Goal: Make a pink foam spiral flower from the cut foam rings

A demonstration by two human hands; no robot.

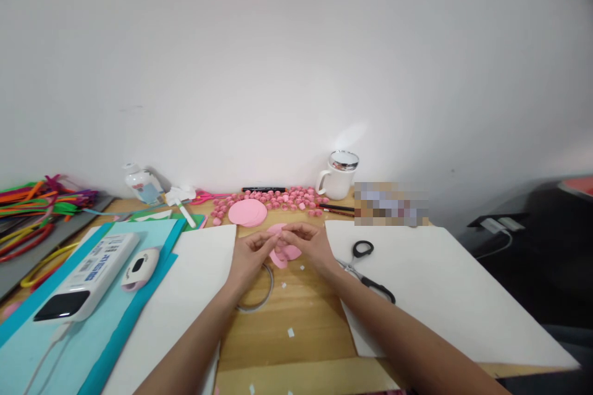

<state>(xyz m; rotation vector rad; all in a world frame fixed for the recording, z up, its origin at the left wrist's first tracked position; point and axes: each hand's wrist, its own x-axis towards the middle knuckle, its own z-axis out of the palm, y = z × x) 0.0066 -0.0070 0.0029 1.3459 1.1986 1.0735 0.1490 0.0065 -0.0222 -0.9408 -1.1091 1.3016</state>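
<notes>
My left hand (248, 256) and my right hand (315, 248) meet above the middle of the wooden table. Both are closed in a pinch, fingertips nearly touching, on a small piece of pink paper (278, 239) that the fingers partly cover. Just below and behind them lie pink paper pieces (291, 253). A roll of tape (270, 291) rests on the table under my left wrist, partly hidden by it. Beside my right wrist is a pair of scissors (364, 249) with black handles, its blades hidden behind my arm. A stack of round pink paper discs (247, 212) sits beyond my left hand.
Many small pink paper curls (287, 199) lie along the wall, near a white mug (338, 179) and a black marker (264, 189). White sheets (430, 284) flank my arms. At left are a power bank (92, 274), a bottle (142, 184) and colourful pipe cleaners (41, 203).
</notes>
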